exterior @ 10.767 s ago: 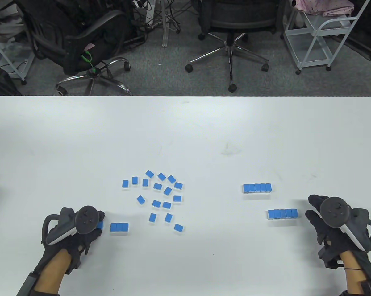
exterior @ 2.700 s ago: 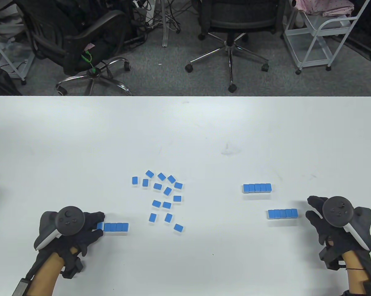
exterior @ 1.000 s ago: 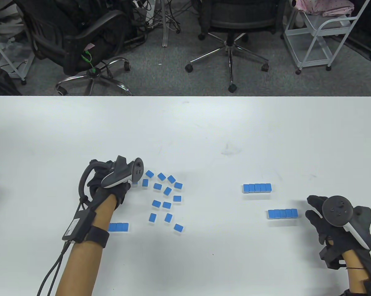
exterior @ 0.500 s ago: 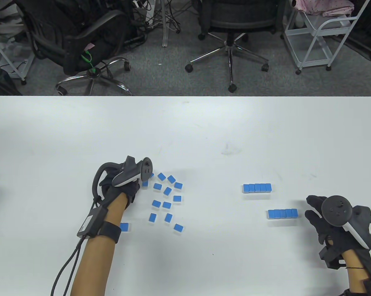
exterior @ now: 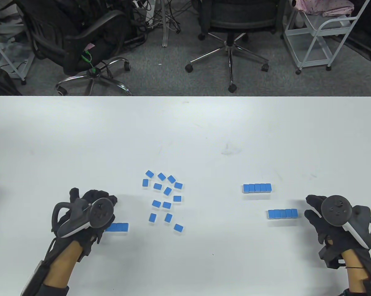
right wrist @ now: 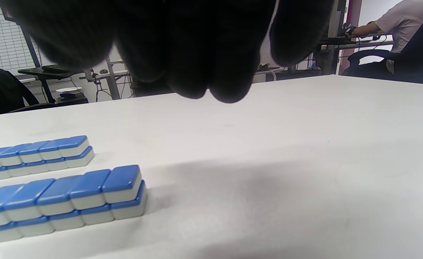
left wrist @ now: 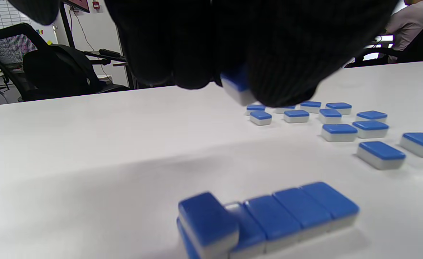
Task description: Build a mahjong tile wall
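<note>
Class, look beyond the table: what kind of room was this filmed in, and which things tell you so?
Most likely an office or lab workspace. Rolling office chairs stand on grey carpet, cables trail across the floor, and a white wire cart stands behind the table.

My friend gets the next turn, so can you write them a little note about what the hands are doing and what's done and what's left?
Left hand: pinches one blue tile in the air above the unfinished row near it.
Right hand: rests by its walls, holds nothing.
Done: two double-layer walls of five, far wall and near wall.
Unfinished row: bottom layer laid, one tile stacked on its left end.
Left: finish that second layer from the loose tiles mid-table.
</note>
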Motion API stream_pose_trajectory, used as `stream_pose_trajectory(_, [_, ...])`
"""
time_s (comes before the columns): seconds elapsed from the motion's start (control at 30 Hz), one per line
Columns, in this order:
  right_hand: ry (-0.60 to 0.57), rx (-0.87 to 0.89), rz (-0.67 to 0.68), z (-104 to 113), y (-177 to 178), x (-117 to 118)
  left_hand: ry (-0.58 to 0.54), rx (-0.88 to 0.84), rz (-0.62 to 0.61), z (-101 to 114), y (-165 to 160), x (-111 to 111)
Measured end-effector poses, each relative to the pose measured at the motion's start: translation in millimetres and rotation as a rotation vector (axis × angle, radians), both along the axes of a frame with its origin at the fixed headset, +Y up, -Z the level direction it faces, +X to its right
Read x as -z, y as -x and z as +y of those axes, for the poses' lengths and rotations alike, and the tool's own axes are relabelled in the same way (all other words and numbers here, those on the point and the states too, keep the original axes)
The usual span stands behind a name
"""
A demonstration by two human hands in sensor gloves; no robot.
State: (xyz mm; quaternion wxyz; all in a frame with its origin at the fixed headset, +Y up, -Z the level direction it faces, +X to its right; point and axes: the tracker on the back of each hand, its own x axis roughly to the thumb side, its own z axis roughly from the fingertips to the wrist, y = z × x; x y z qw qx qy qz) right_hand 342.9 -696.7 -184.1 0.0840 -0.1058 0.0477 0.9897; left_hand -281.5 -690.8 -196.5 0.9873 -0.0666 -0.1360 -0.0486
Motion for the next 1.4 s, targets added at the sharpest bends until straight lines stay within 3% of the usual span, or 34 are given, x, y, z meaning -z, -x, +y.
stream_pose_trajectory(0.13, [0.004,0.005,-0.006,0,0,0,-0.027,-0.001,-0.009,-10,6,-13])
stream_pose_trajectory(0.8, [0.004,-0.004,0.008,0,2,-1,0.084,0.080,-0.018,-35,0,-10])
stream_pose_trajectory(1.4, [0.003,-0.004,0.012,-1,3,-1,0.100,0.090,-0.004,-36,1,-9])
